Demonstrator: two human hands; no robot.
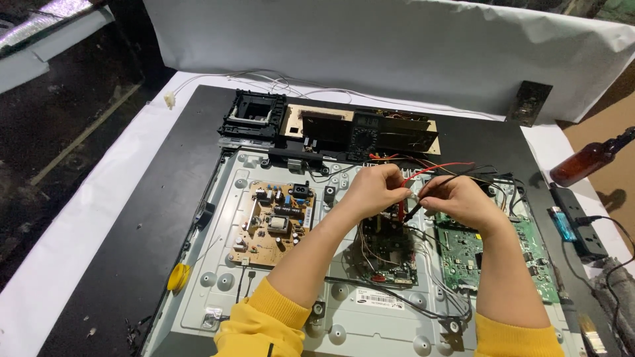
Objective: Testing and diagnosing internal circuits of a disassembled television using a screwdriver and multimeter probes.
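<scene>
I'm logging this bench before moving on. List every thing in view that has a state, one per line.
Left hand: pinching the red probe, tip down on the small dark board.
Right hand: holding the black probe, angled toward that board.
Television back: cover off, metal chassis and boards exposed.
Tan power board: mounted flat.
Green board: mounted, wires attached.
Brown bottle: lying on its side.

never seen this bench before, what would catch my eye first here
Two bare hands meet at the centre: the left hand holds a red probe, the right hand a black probe, both tips down on a dark circuit board. They work over a grey metal television back panel, with a tan power board at left and a green circuit board at right.
</scene>
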